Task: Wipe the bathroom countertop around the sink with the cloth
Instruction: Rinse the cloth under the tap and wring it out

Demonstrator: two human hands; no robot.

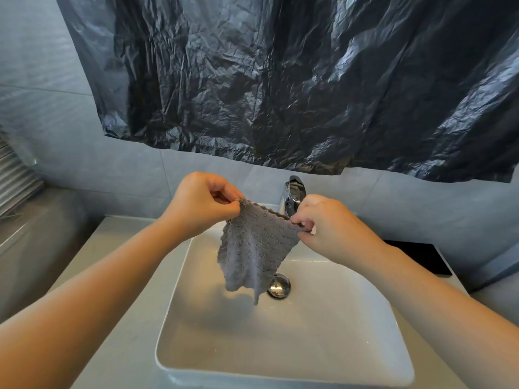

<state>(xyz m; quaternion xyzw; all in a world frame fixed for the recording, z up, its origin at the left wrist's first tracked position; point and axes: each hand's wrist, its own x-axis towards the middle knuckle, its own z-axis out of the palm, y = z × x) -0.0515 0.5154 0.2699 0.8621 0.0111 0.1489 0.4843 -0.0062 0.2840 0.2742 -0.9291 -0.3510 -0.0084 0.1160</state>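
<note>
The left hand (200,203) and the right hand (328,223) are each pinching a top corner of the grey cloth (257,248), which is hanging spread above the sink (365,318), in front of the faucet (293,196). The cloth is hanging clear of the counter (92,276), whose bare left edge is lying below and nearer the left hand.

Cloth (257,245) between both hands over sink (196,327), faucet (293,197) behind, countertop (112,265) around.
</note>
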